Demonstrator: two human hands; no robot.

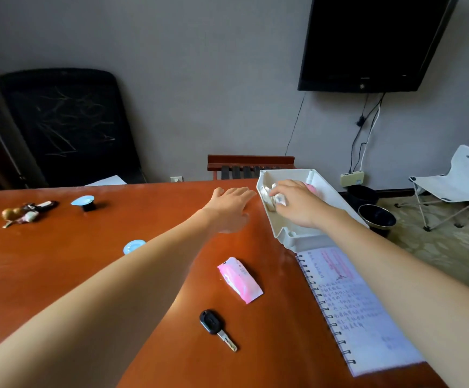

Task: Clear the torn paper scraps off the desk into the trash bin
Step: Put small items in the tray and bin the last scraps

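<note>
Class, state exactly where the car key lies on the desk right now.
In the head view, the car key lies on the desk near its front edge, just below the pink wrapper and left of the spiral notebook.

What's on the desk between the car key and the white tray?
In the head view, a pink-and-white torn wrapper scrap lies on the desk between the car key and the white tray; otherwise that stretch is bare wood.
</note>
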